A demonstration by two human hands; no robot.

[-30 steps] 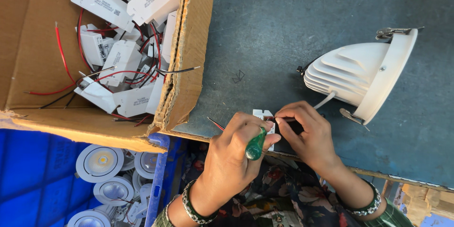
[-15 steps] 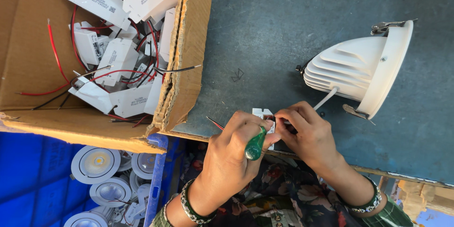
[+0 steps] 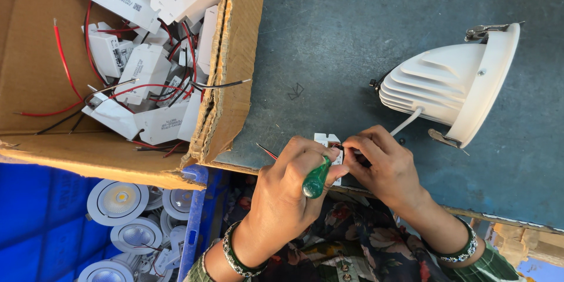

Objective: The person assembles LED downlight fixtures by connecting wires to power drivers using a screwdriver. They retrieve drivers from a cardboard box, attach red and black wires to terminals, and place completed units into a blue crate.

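Down at the far left sits a blue crate (image 3: 35, 211), and inside it lie round white lamps (image 3: 114, 201) with their faces up. Above the crate, a cardboard box (image 3: 232, 76) rests on the grey worktop (image 3: 329, 41), one flap hanging over the near edge. The box is full of small white driver boxes (image 3: 144, 67) tangled with red and black wires (image 3: 64, 67); one black wire pokes out over the box's right wall.

Next comes the person's left hand (image 3: 288, 191), with a beaded bracelet on the wrist. Its grip is closed around a screwdriver with a green handle (image 3: 316, 180), the handle end pointing back toward the person; the tip is hidden behind the fingers. Just beside it, at the near edge of the worktop, is a small white driver box (image 3: 328, 141), mostly covered by both hands, with a thin red and black wire sticking out to its left.

The right hand (image 3: 385, 167) meets the left over that driver box, thumb and fingertips pinched together on something small and dark at the box's right end; what it is I cannot make out. A white cable runs from there up to a white ribbed lamp housing (image 3: 452, 85) lying on its side on the worktop, well to the right of the cardboard box, its metal spring clips showing at top and bottom.
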